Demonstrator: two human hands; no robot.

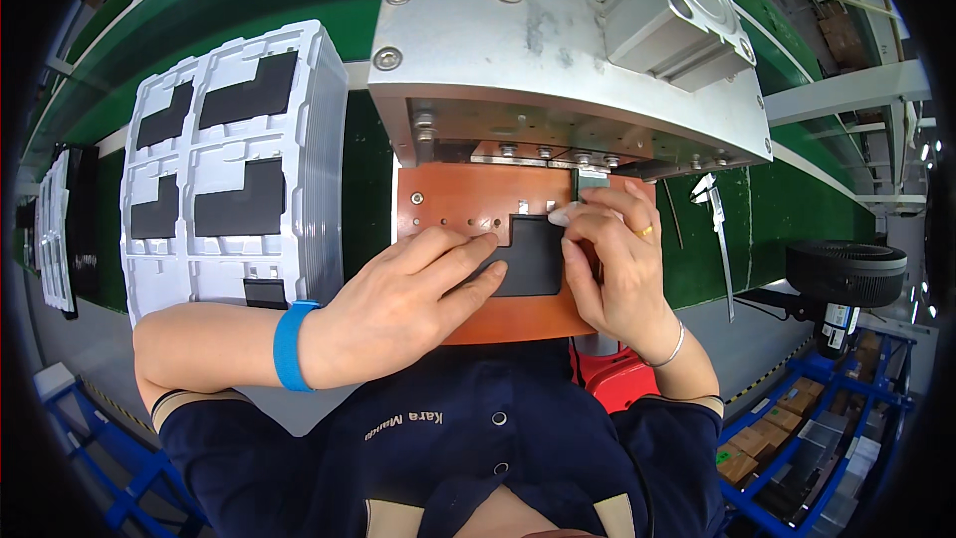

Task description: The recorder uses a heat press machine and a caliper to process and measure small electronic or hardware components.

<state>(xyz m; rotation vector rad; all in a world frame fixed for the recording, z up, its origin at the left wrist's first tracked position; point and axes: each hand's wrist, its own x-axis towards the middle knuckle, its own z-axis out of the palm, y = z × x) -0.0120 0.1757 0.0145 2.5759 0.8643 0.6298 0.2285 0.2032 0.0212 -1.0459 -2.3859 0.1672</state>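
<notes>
A flat black L-shaped part lies on the orange-brown base plate below a metal press head. My left hand rests its stretched fingers on the part's left side and holds nothing. At the part's upper right corner, my right hand is closed, its fingertips pinching a small white piece whose kind I cannot make out. Two small pale tabs stand along the part's top edge. Just above the right fingers sits a dark green block under the press.
The metal press overhangs the plate. To the left stands a stack of white trays holding similar black parts. On the green bench at right lie a caliper and a black fan. Blue racks with boxes stand lower right.
</notes>
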